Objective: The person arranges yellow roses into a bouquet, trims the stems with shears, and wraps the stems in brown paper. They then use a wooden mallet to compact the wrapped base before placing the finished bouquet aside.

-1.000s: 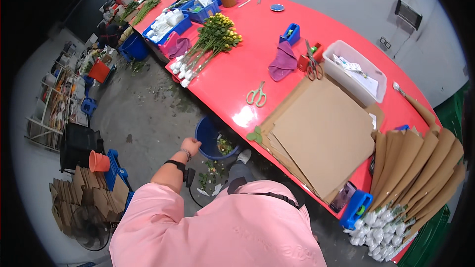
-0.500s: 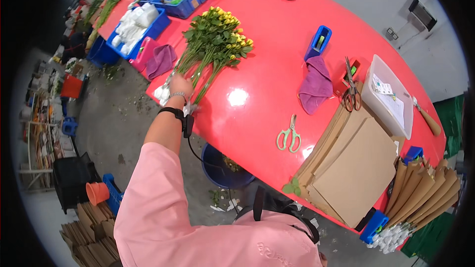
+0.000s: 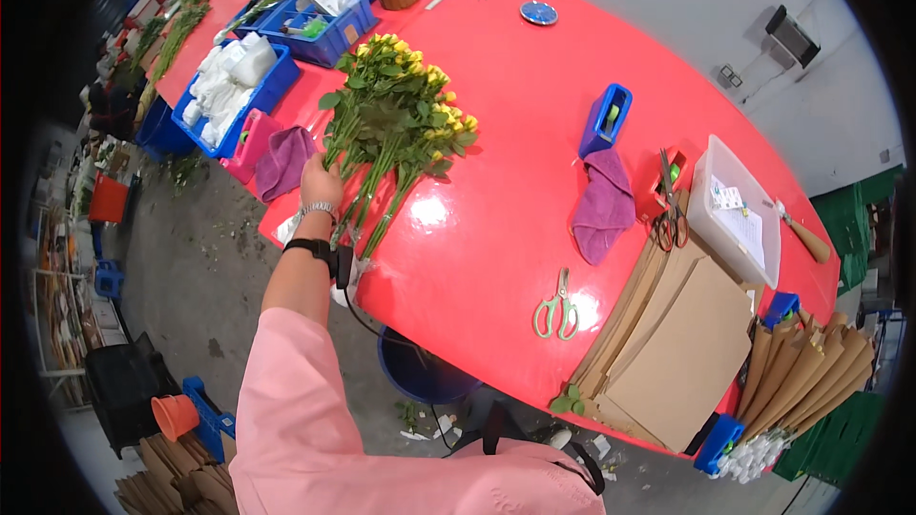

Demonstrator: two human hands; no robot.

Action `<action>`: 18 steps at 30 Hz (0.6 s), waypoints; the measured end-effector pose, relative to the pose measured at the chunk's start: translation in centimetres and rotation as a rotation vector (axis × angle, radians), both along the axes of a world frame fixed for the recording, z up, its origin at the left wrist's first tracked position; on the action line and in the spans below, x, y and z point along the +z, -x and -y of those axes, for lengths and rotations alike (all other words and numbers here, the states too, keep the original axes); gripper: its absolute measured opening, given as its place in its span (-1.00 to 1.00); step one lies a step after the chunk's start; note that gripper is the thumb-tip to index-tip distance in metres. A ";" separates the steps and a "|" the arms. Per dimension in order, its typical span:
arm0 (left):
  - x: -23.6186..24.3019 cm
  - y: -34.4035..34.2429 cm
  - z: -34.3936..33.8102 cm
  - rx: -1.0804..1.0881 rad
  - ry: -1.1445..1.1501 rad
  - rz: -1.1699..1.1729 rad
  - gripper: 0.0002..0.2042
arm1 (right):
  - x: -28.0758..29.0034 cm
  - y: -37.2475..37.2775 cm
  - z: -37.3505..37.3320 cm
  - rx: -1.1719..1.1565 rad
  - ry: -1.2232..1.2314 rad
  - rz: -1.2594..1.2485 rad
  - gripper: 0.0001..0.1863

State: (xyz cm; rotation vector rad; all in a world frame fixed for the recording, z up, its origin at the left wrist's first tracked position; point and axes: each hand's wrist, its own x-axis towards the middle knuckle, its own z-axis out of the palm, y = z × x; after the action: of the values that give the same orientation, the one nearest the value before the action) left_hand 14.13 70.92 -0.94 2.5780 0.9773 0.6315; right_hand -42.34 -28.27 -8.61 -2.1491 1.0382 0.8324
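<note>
Yellow roses (image 3: 405, 124) lie in several bunches on the red table (image 3: 506, 200), blooms pointing away from me. Their green stems reach toward the near edge, with clear wrap and white wrapping (image 3: 345, 288) about the cut ends. My left hand (image 3: 321, 183) is closed around the stems of the leftmost bunch, just below the leaves; part of its fingers is hidden. A watch and a black strap with a small device sit on that wrist and forearm. Beside the hand lies a purple cloth (image 3: 284, 164). My right hand is out of view.
Blue crates (image 3: 277, 86) with white items stand at the far left, near a pink tape dispenser (image 3: 252, 145). Green-handled scissors (image 3: 556, 310), a second purple cloth (image 3: 605, 205), brown paper sheets (image 3: 677, 353) and a white tray (image 3: 701, 215) occupy the right. A blue bin (image 3: 420, 372) stands below the edge.
My left hand has shifted a little up the stems toward the leaves, and the leftmost bunch's foliage has moved slightly. The whole view has also shifted.
</note>
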 end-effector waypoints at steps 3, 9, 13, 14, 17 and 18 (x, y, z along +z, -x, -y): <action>-0.7 5.4 -0.2 0.075 0.028 0.096 -0.69 | 2.3 0.8 7.2 0.369 0.062 0.173 -0.50; 10.7 9.1 10.1 -0.211 0.647 0.469 -0.80 | -1.5 -7.0 1.1 0.319 0.133 -0.055 -0.48; 17.9 13.6 23.9 -0.482 1.135 0.399 -0.81 | 6.8 -17.1 -5.8 0.400 -0.049 0.302 -0.59; 18.9 15.1 27.2 -0.545 1.222 0.376 -0.80 | 7.0 -18.8 -5.8 0.417 -0.052 0.476 -0.59; 20.0 19.5 37.3 -0.725 1.386 0.336 -0.76 | 18.0 -25.8 -13.9 0.421 -0.217 0.778 -0.58; 20.6 20.6 41.4 -0.769 1.423 0.324 -0.77 | 22.0 -26.5 -15.2 0.518 -0.142 0.810 -0.57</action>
State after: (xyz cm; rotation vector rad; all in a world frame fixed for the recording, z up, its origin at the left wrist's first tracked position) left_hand -6.47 29.50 19.64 1.2807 0.0873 0.0208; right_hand -15.83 -13.06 13.38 -2.3200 0.0141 0.1625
